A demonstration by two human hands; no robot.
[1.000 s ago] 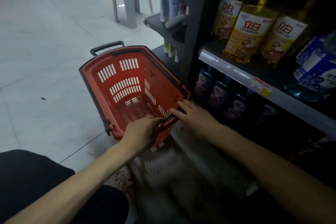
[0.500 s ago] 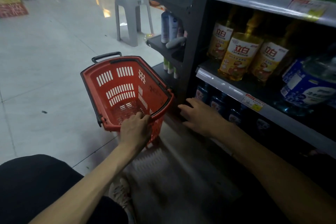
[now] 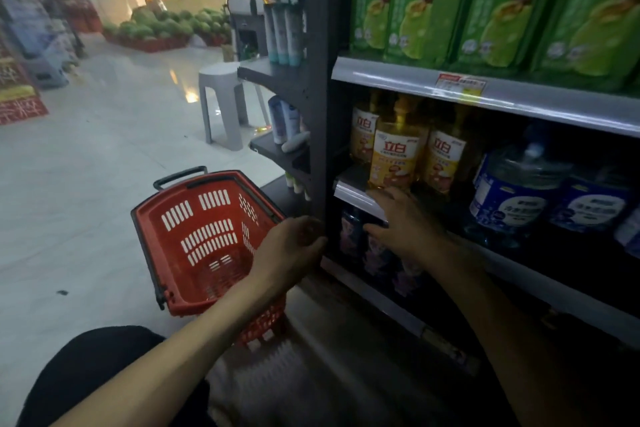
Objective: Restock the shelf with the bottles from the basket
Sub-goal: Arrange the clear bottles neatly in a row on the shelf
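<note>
The red plastic basket (image 3: 194, 246) stands on the floor left of the shelf, and I see no bottles in it. My left hand (image 3: 291, 250) hovers over its right rim near the dark shelf post, fingers loosely curled and holding nothing. My right hand (image 3: 405, 222) reaches to the shelf with straight fingers that lie at the grey shelf rail (image 3: 349, 191). Dark bottles (image 3: 349, 232) stand on the bottom shelf just behind that hand. Yellow bottles (image 3: 393, 156) stand on the shelf above the rail.
Blue water jugs (image 3: 512, 198) sit right of the yellow bottles, and green boxes (image 3: 415, 0) fill the top shelf. A side rack with tubes (image 3: 284, 35) juts out left of the post. A grey stool (image 3: 221, 97) stands behind the basket on the tiled floor.
My left hand has let go of the basket's near rim and lifted toward the shelf post. My right hand has moved up from the basket to the shelf rail. The view has tilted upward.
</note>
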